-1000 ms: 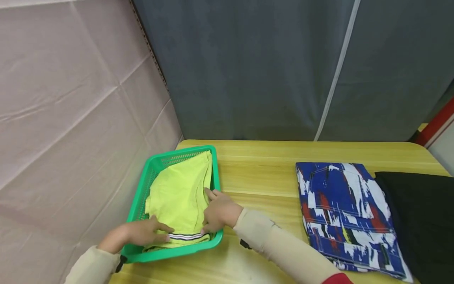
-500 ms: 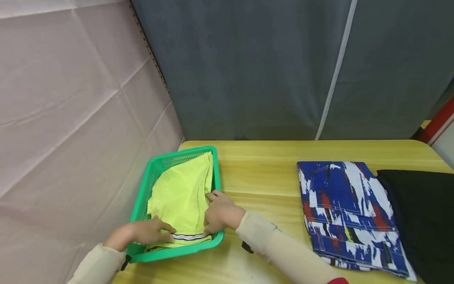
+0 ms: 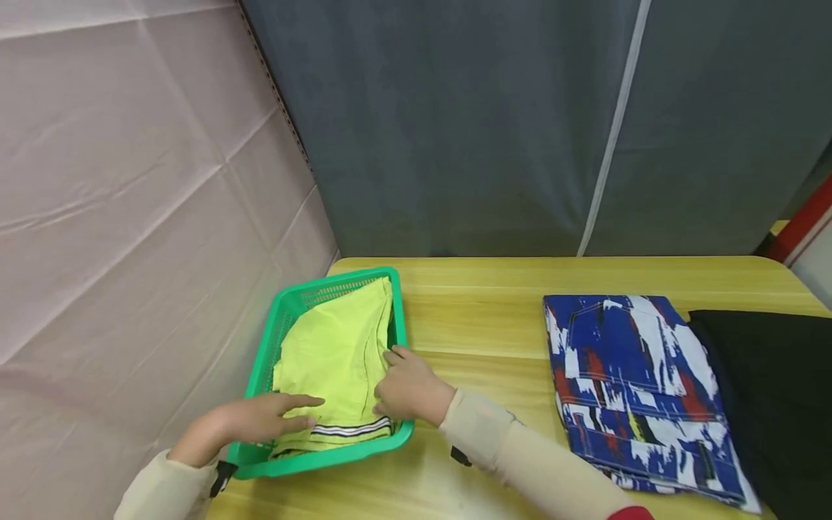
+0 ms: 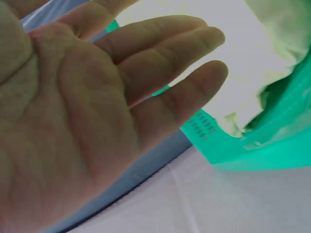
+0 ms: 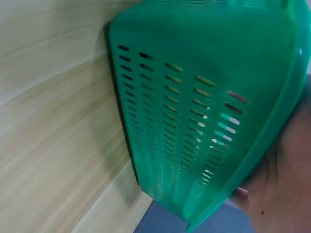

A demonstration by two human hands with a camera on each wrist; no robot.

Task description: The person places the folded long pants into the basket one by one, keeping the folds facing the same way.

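A folded yellow garment (image 3: pixel 338 361) with a black-and-white striped band lies in a green plastic basket (image 3: pixel 264 347). My left hand (image 3: pixel 250 422) is over the basket's near left side, fingers straight above the cloth; in the left wrist view the palm of the left hand (image 4: pixel 73 121) shows nothing held. My right hand (image 3: pixel 411 386) reaches over the right rim, its fingertips at the garment's right edge. In the right wrist view, the basket's slotted wall (image 5: pixel 184 111) hides most of the fingers of the right hand (image 5: pixel 286 179). Whether they pinch the cloth is unclear.
On the wooden table (image 3: pixel 481 325), folded blue, white and red patterned clothing (image 3: pixel 637 390) lies to the right. Beside it is a black cloth (image 3: pixel 773 404). A pale fabric wall (image 3: pixel 143 217) borders the left, and a dark grey curtain (image 3: pixel 455 130) hangs behind.
My left hand has come off the striped band and its fingers have straightened. The right hand has shifted slightly right, and the band's right end sits a little higher.
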